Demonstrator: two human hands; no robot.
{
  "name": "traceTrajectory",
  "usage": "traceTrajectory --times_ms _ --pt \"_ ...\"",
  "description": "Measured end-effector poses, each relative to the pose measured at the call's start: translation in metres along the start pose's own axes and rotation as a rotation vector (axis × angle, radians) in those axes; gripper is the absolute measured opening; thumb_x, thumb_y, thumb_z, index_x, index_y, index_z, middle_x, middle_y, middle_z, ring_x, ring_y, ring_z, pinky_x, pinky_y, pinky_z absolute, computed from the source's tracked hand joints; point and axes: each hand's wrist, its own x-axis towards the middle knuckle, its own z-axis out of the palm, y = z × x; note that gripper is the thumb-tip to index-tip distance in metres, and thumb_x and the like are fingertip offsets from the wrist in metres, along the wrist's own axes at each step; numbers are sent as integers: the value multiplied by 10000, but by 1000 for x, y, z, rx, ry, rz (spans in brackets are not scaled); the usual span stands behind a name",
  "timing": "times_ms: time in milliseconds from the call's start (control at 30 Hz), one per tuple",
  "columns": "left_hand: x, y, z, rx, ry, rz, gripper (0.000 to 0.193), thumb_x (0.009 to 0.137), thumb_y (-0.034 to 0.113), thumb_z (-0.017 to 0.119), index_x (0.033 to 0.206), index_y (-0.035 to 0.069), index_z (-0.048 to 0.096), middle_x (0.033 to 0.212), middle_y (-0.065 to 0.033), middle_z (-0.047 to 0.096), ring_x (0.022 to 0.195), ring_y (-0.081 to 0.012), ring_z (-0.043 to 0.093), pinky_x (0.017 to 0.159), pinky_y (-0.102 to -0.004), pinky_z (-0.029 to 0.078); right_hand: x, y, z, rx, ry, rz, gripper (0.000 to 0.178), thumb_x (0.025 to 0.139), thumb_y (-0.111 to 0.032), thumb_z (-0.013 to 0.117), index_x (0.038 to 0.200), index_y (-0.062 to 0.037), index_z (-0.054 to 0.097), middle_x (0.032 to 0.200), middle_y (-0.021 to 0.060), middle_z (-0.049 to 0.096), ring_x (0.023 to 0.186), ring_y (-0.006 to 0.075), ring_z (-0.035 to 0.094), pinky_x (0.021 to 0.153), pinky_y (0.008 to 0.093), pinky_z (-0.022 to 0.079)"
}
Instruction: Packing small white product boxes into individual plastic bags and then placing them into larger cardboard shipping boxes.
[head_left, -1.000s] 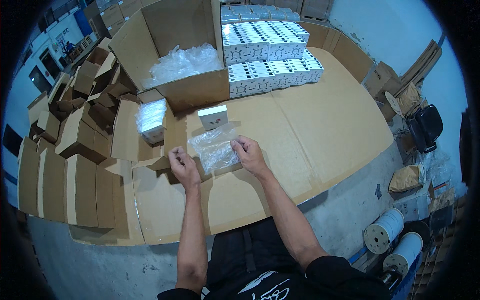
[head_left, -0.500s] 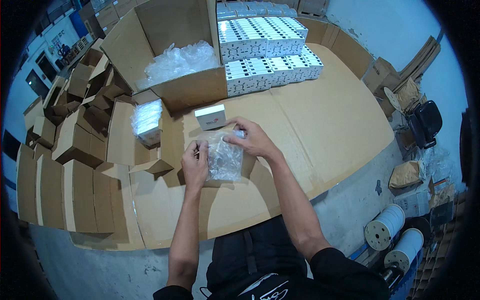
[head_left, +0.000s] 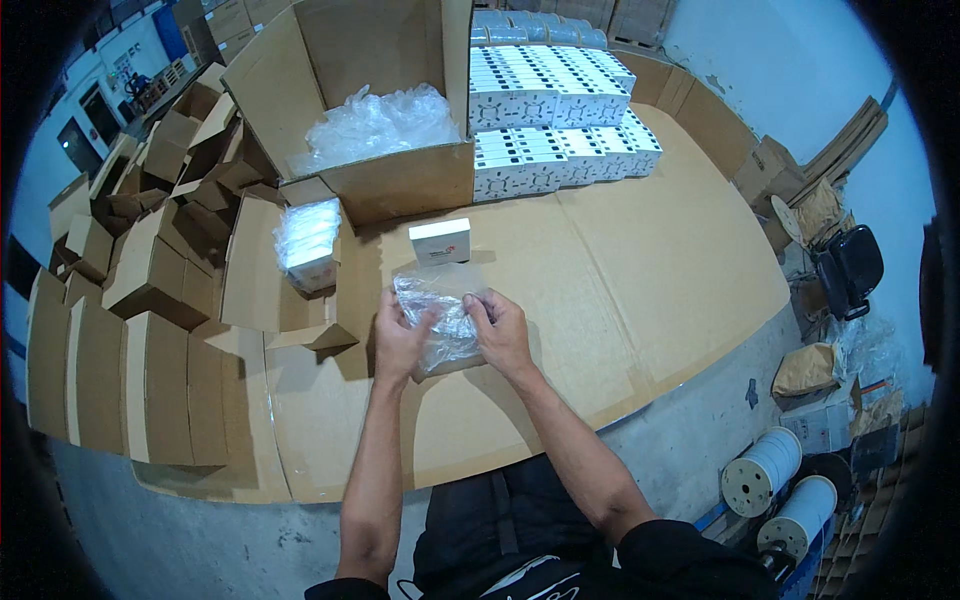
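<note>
The left hand [head_left: 402, 342] and right hand [head_left: 503, 332] pinch a clear bubble-wrap pouch [head_left: 450, 328]. Bare surface [head_left: 640, 270] runs rightward to its edge; a small carton [head_left: 250, 275] holds bubble-wrapped boxes [head_left: 308, 238].

The clear bag [head_left: 440, 312] shows whitish glints; the white box [head_left: 440, 243] at its twelve o'clock is marked in red. Toward one o'clock, stacked white cartons [head_left: 515, 181] are patterned in black.

Left forearm [head_left: 375, 470] and right forearm [head_left: 570, 435] extended forward, right fingers [head_left: 500, 304] pinched, left fingers [head_left: 388, 308] perhaps curled, partly hidden.
</note>
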Motion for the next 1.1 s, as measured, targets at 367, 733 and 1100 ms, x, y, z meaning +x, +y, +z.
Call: traceTrajectory --times_ms 367,733,1100 --pt "-3 9 -1 69 -298 -74 396 799 55 858 1122 25 632 996 -50 722 909 -119 679 812 -288 561 36 -44 -38 145 148 -46 207 959 -153 696 1126 -31 700 969 44 704 852 136 638 731 282 511" --pt "-3 -1 1 10 -240 28 417 763 81 889 1104 5 661 1013 -64 728 916 -129 681 831 -305 563 36 -71 -36 -705 -142 -723 230 793 -88 803 1009 -92 725 1195 80 633 1159 286 568 959 430 488" --pt "-4 0 3 132 -192 27 417 765 126 900 1094 17 669 995 -78 741 915 -140 697 817 -315 565 33 -66 -34 -624 -87 -784 203 785 -60 801 974 -90 733 1121 69 659 1068 270 608 916 423 489"
